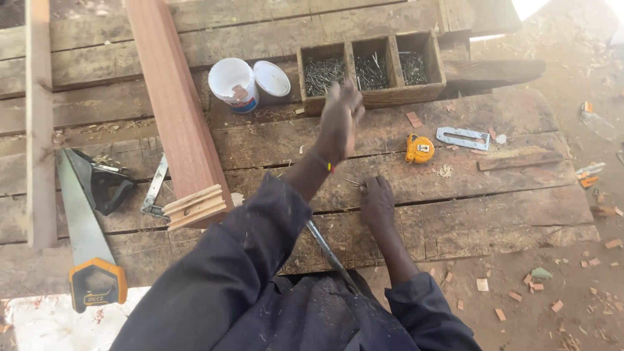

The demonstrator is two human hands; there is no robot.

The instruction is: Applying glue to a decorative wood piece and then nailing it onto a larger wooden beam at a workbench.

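Note:
My left hand (341, 120) is raised above the wooden workbench (455, 208), just in front of a three-compartment wooden box of nails (372, 70). The hand is motion-blurred, so I cannot make out whether anything is in it. My right hand (377, 201) rests knuckles-up on the bench. Its fingers are curled on a thin nail (353, 183) that pokes out to the left. A long metal tool shaft (328, 252) lies on the bench and runs under my left arm toward my body.
A reddish plank (172, 110) with a small moulded block (195, 207) at its end lies left of my arm. A white tub (234, 84) and lid (272, 78), yellow tape measure (420, 149), metal plate (463, 138), handsaw (84, 227) and hand plane (107, 185) are also on the bench.

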